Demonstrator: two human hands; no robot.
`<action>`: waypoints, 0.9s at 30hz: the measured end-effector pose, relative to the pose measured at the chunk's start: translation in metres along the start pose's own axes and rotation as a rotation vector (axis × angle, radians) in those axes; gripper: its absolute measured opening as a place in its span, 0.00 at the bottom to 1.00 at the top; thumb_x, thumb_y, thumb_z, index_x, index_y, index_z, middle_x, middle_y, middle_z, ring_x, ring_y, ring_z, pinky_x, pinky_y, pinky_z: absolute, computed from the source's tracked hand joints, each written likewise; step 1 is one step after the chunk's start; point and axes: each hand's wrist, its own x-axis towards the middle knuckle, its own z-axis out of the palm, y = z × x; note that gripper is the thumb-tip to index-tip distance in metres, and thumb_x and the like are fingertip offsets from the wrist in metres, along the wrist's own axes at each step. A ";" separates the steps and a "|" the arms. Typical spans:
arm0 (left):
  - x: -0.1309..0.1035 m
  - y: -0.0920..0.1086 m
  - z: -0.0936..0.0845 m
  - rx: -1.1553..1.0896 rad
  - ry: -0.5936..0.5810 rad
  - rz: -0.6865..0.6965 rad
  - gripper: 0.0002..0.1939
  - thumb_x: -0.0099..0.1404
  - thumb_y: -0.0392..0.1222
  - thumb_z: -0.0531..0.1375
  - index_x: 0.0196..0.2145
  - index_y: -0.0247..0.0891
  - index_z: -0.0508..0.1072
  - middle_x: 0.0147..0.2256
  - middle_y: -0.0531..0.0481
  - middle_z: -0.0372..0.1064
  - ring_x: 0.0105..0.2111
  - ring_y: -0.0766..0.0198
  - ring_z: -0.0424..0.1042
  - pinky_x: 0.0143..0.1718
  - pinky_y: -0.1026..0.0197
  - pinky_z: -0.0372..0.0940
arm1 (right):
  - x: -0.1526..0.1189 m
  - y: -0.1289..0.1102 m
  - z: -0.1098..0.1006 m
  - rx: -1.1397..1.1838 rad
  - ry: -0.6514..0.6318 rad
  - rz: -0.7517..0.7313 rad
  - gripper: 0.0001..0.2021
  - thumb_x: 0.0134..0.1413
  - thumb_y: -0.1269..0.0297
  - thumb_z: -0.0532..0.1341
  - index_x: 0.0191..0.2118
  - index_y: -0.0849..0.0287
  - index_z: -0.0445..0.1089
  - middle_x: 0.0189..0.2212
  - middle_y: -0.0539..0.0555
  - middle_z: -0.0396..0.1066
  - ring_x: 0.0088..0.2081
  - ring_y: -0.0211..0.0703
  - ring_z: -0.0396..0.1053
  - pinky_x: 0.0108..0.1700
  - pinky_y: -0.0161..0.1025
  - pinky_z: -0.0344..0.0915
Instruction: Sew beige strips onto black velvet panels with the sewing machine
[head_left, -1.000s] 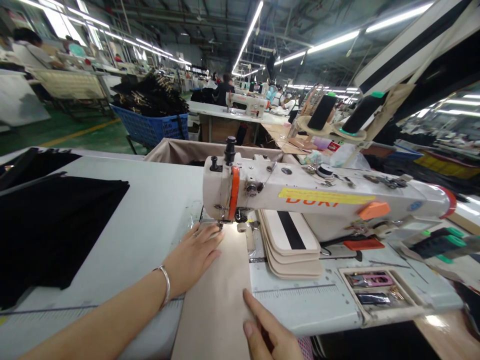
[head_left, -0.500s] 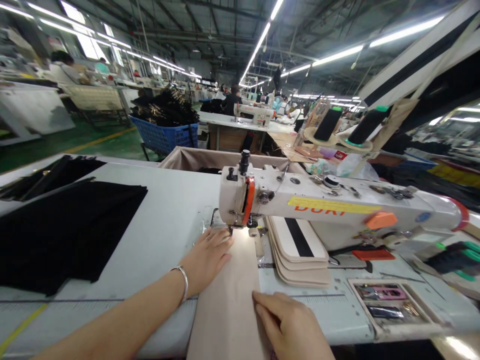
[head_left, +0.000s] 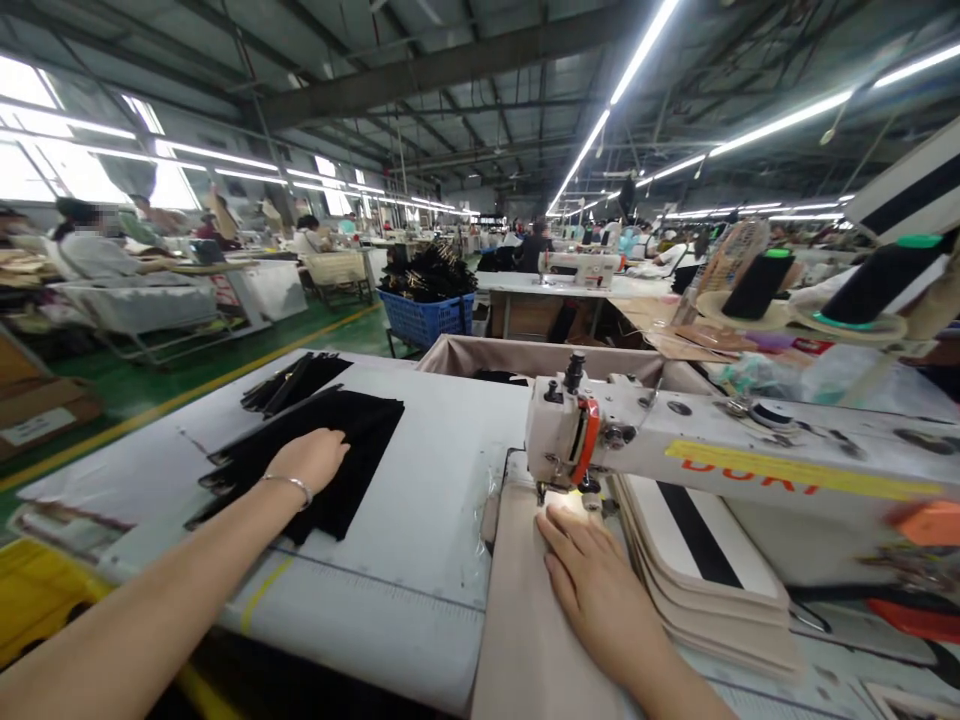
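On the left of the table, my left hand (head_left: 311, 462) rests on a stack of black fabric pieces (head_left: 367, 425); its fingers look curled at the cloth's surface, and whether they pinch a piece is too small to tell. My right hand (head_left: 589, 560) lies with fingers spread on a long beige fabric strip (head_left: 517, 620). Its fingertips are close to the lit needle area of the white sewing machine (head_left: 555, 435). The strip runs from under the presser foot down to the table's front edge.
Beige panels with a black stripe (head_left: 701, 535) are stacked right of the needle. Behind the machine is a beige fabric-lined bin (head_left: 465, 355). Farther back stands a blue basket (head_left: 427, 315) of black pieces. Black thread cones (head_left: 759, 285) stand at the right. People sit at other tables.
My left hand has left the beige strip and moved left onto the black fabric. My right hand has moved forward along the strip to near the needle. The view has turned left.
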 end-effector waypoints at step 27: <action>0.016 0.134 0.036 -0.315 -0.128 0.508 0.16 0.66 0.54 0.58 0.36 0.36 0.69 0.37 0.45 0.69 0.38 0.54 0.70 0.41 0.56 0.65 | 0.002 -0.009 -0.014 0.076 0.005 0.058 0.21 0.65 0.66 0.57 0.62 0.52 0.62 0.61 0.54 0.63 0.61 0.50 0.59 0.62 0.51 0.55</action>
